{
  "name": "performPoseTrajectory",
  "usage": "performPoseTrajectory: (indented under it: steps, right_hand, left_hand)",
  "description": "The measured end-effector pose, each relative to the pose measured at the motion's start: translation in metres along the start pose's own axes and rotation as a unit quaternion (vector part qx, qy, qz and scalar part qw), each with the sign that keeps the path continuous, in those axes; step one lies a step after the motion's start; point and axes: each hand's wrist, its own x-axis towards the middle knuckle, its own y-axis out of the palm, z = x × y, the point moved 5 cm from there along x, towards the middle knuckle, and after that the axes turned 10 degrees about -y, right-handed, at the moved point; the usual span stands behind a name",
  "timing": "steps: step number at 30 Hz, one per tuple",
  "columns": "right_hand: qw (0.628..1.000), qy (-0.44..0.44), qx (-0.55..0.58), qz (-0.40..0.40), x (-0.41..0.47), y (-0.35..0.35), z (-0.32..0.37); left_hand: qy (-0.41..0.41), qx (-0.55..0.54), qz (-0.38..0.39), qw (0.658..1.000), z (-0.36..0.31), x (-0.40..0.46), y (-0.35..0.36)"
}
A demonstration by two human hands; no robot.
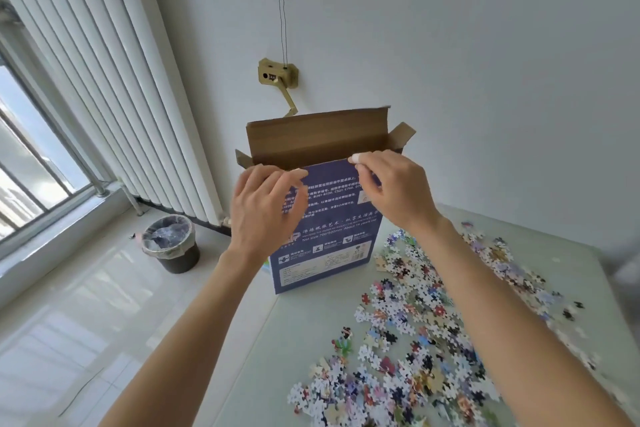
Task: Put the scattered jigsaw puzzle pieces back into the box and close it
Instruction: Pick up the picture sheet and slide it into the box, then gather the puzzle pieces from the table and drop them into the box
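On the pale surface (304, 340) in front of you, near its left edge, the blue box (325, 253) stands upright with its top open: the brown cardboard lid flap (317, 135) rises at the back and two small side flaps splay outward. Your left hand (263, 215) rests against the box's upper front, fingers curled over the top rim at its left end, so that grip is grasping the box. Your right hand (391, 187) pinches the same rim further right between thumb and forefinger, also grasping the box.

White print covers the blue face toward you. Most of it is Chinese text, partly hidden by your hands and too blurred to read with confidence. You can make out "Net size: 700*500mm", a fragment reading "About 14 years old", and code ranges such as "B261-B520" and "C521-C760". A row of small white icons with captions sits lower down; those captions are illegible.

Just right of the box and spreading toward you, the jigsaw puzzle pieces (415, 329) lie scattered loose across the surface, many white-backed, others multicoloured.

Down on the tiled floor to your left stands a lined bin (169, 246), near a white radiator (114, 97).
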Motion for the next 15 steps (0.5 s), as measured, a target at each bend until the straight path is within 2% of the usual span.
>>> performPoseTrajectory:
  steps: [2,7,9,11,15]
  right_hand:
    - [1.0,0.023,-0.005,0.003,-0.029,-0.004,0.01]
    - [0.978,0.168,0.029,0.119,-0.147,0.013,0.025]
    - [0.955,0.235,0.029,0.181,-0.197,0.018,0.036]
    - [0.921,0.292,0.031,0.256,-0.253,0.023,0.052]
    - [0.847,0.351,0.073,0.393,-0.35,0.035,0.095]
  left_hand:
    - [0.012,-0.05,0.031,0.998,-0.016,-0.012,0.002]
    - [-0.009,-0.11,0.198,0.974,-0.04,-0.077,0.034]
    - [-0.045,-0.119,0.296,0.947,-0.041,-0.113,0.052]
    - [-0.081,-0.124,0.401,0.904,-0.041,-0.156,0.07]
    - [-0.111,-0.068,0.536,0.834,-0.033,-0.243,0.088]
